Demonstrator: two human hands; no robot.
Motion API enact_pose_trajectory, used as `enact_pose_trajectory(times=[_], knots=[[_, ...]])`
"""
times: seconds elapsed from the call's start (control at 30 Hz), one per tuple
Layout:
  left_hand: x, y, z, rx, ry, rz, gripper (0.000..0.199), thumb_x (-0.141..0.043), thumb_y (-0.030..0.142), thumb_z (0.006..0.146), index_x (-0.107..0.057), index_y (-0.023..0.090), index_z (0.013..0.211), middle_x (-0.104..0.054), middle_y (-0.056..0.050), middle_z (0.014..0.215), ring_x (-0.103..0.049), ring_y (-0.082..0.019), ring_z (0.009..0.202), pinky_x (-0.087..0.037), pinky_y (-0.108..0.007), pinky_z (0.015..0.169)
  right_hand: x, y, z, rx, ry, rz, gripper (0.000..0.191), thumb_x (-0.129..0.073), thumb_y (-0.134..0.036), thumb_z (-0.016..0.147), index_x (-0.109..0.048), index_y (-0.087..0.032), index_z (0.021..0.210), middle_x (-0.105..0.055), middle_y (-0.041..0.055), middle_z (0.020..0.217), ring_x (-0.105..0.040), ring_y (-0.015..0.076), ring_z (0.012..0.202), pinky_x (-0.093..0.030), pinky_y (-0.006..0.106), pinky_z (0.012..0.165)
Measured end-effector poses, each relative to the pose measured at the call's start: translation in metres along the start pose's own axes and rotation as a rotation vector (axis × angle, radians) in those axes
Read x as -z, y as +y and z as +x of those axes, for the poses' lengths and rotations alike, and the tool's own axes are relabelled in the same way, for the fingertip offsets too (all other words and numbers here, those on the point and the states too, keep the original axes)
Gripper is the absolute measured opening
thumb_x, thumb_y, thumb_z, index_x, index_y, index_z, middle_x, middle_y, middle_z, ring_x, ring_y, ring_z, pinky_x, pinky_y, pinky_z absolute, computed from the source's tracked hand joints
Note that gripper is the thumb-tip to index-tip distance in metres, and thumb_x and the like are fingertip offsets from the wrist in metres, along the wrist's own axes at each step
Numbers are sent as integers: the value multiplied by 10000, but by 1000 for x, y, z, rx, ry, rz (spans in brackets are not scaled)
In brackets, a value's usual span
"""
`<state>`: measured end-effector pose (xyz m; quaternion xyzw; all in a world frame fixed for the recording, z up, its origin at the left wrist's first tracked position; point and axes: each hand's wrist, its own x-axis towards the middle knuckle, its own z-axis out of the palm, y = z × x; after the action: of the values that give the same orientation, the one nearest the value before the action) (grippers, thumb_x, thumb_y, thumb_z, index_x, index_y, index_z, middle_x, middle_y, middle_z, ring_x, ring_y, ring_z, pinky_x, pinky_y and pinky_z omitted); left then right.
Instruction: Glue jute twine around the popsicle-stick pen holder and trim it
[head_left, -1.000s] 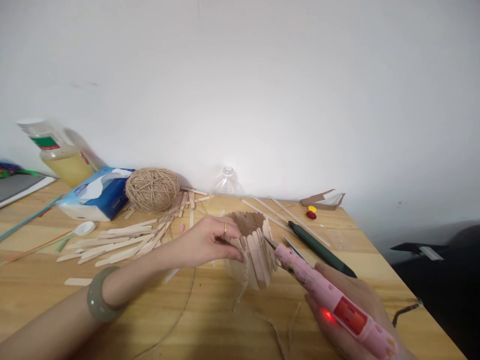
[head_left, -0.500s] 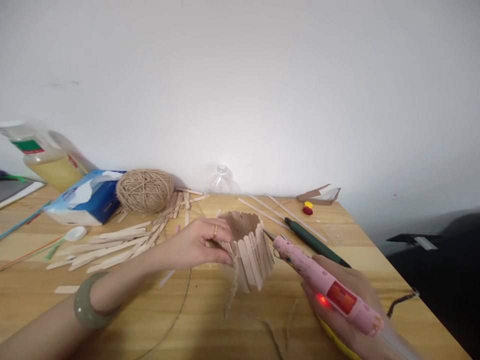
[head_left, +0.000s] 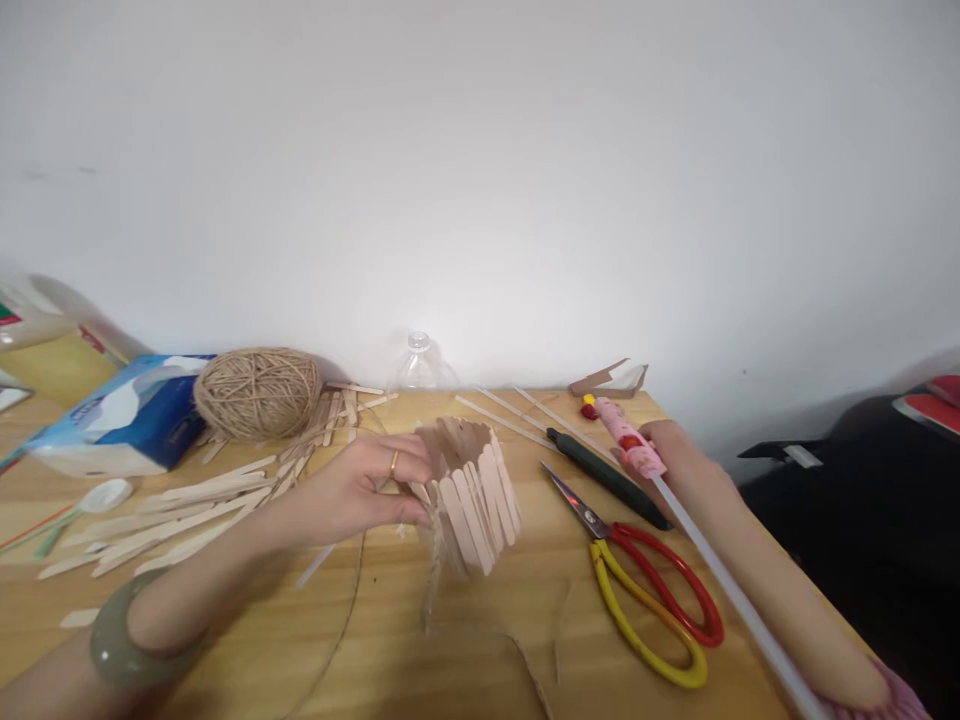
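Head view: your left hand (head_left: 352,490) pinches the rim of the popsicle-stick cup (head_left: 465,485), fingers closed on it, cup tilted on the worktop (head_left: 465,640) with a twine strand (head_left: 433,575) hanging at its side. Your right hand (head_left: 664,450), far right, is closed round the pink glue gun (head_left: 628,438), beside the green pen (head_left: 604,478). Gluing looks paused; next calls for pressing twine to sticks, scissors (head_left: 645,585) near.
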<state>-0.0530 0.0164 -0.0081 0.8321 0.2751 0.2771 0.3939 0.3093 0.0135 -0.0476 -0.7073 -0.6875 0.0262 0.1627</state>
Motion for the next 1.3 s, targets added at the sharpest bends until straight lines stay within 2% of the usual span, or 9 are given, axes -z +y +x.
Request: enact_pose_trajectory(times=[0.2, 0.37, 0.5, 0.63, 0.73, 0.93, 1.0, 1.13, 1.3], knots=[[5, 2, 3, -58, 21, 32, 340, -536, 437, 842, -647, 147, 704, -573, -30, 697, -528, -151, 720, -433, -319, 785, -3, 41, 27, -94, -100, -21, 306, -519, -327, 814, -579, -96, 1005, -605, 184, 1037, -622, 292, 859, -492, 401, 717], [4, 0, 3, -64, 68, 43, 299, -562, 391, 836, -616, 141, 680, -578, -34, 702, -535, -153, 717, -437, -328, 798, -3, 59, 34, 39, -241, 117, 369, -511, -283, 737, -570, -159, 1079, -653, 103, 1097, -638, 211, 931, -496, 274, 774], [1, 2, 3, -48, 80, 34, 210, -595, 310, 819, -613, 145, 691, -586, -32, 719, -541, -159, 749, -443, -317, 785, 13, 59, 35, 37, -225, 57, 306, -507, -280, 707, -620, -185, 974, -674, 114, 1061, -637, 251, 928, -484, 340, 783], [-2, 3, 5, -46, 122, 43, 190, -581, 280, 823, -607, 139, 698, -595, -40, 735, -541, -161, 760, -446, -324, 799, 29, 19, 26, -16, -86, -73, 242, -479, -379, 758, -634, -216, 846, -683, 123, 922, -628, 323, 829, -456, 417, 647], [-4, 3, 5, -82, 150, 130, 201, -588, 270, 823, -585, 146, 664, -548, 9, 649, -536, -127, 675, -420, -328, 867, 34, -38, 2, -2, 24, -84, 342, -367, -481, 846, -611, -242, 857, -675, 83, 842, -625, 260, 740, -446, 364, 597], [-10, 4, 4, -143, 204, 333, 215, -557, 273, 851, -601, 132, 695, -556, -2, 632, -535, -125, 627, -434, -230, 638, 14, -140, -56, 503, -42, 317, 234, -560, -460, 800, -541, -228, 819, -654, -15, 692, -609, 125, 581, -469, 216, 518], [-13, 4, 3, -164, 215, 386, 214, -542, 273, 862, -610, 128, 720, -579, -15, 651, -537, -123, 613, -415, -210, 580, 1, -153, -62, 493, 23, 320, 274, -635, -463, 731, -516, -223, 788, -643, -23, 665, -604, 126, 554, -460, 216, 487], [-19, 3, 3, -240, 218, 466, 212, -504, 262, 885, -624, 118, 786, -607, -29, 668, -547, -120, 598, -408, -203, 562, -9, -156, -58, 510, 172, 312, 88, -484, -251, 823, -522, -219, 750, -626, -33, 614, -604, 115, 530, -427, 208, 480], [-22, 3, 1, -209, 177, 514, 186, -487, 239, 893, -629, 127, 851, -628, -37, 708, -575, -134, 640, -417, -214, 592, 7, -149, -51, 609, 125, 248, 163, -415, -215, 911, -561, -212, 840, -651, -15, 688, -616, 114, 600, -433, 200, 521]])
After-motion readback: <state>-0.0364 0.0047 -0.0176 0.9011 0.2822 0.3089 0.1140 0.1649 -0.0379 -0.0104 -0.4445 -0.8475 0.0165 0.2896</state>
